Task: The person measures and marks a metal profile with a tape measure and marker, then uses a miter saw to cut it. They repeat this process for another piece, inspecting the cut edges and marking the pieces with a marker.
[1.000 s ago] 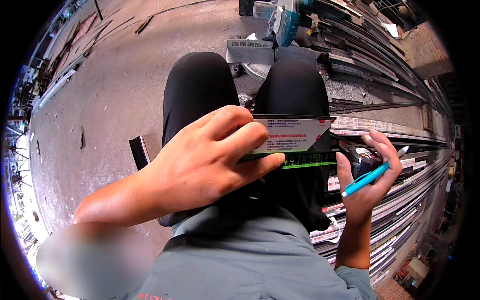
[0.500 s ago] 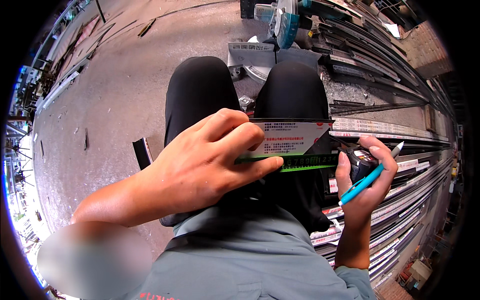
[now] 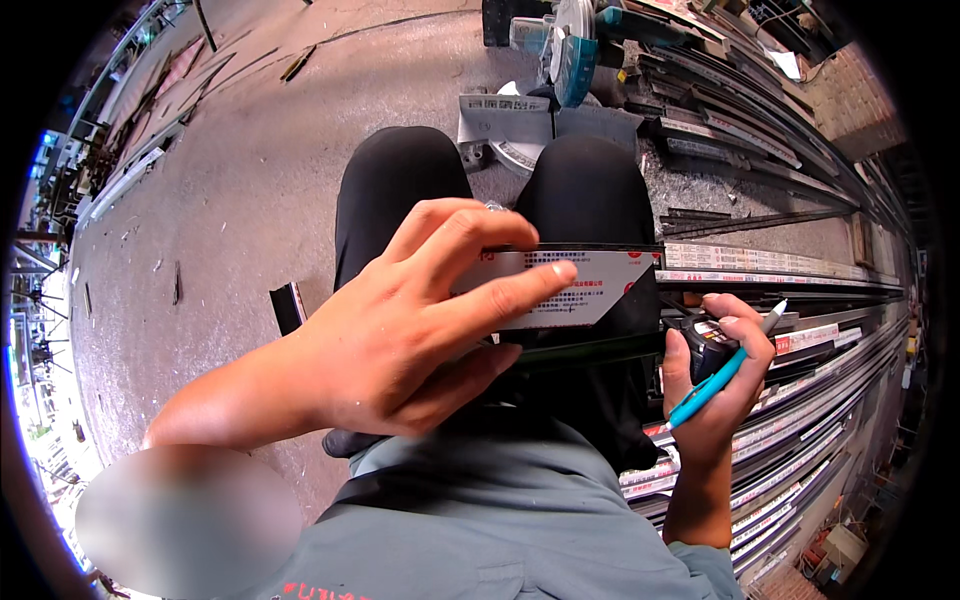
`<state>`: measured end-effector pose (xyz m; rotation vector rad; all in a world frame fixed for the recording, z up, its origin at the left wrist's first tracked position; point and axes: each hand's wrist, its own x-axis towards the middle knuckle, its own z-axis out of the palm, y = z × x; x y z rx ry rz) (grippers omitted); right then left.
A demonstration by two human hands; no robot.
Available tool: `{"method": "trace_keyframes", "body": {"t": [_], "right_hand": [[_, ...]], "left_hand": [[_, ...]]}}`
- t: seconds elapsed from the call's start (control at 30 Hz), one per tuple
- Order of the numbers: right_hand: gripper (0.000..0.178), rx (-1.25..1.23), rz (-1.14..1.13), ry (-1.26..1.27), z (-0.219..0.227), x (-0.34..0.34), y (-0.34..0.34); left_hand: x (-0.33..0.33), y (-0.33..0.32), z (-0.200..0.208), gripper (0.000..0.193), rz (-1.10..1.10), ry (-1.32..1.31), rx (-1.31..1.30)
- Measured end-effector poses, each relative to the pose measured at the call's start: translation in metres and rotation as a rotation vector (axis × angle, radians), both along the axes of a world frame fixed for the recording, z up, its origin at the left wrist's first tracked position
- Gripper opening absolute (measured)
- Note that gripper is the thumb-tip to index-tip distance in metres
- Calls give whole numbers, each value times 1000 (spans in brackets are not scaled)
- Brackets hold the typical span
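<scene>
Appears as a short metal profile [image 3: 585, 305], faced with a white label [image 3: 612, 272] in red and dark print, black along the top edge and slanted at the right end. Sits over the black trousers [image 3: 590, 185], partly covered by the left hand [image 3: 415, 325], with index finger across the label and thumb lower, near the dark green tape blade [image 3: 590, 352]. Spreads left fingers and thumb apart; cannot tell whether clamped on the profile. Clamps the tape measure [image 3: 706, 345] in the right hand [image 3: 716, 425], along with a turquoise pen [image 3: 705, 391].
</scene>
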<state>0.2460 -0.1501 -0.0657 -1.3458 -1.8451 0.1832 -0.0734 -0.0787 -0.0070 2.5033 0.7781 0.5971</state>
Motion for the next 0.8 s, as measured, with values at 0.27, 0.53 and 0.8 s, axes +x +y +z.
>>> {"method": "trace_keyframes", "body": {"t": [0.27,0.53,0.8], "right_hand": [[60,61,38,41,-4,9,-2],[46,11,-113,287,2,28,33],[56,-302,-461,328,-113,147,146]], "left_hand": [[4,-3,-15,92,205,120,105],[0,24,3,81,213,-13,180],[6,106,16,73,379,-55,285]]}}
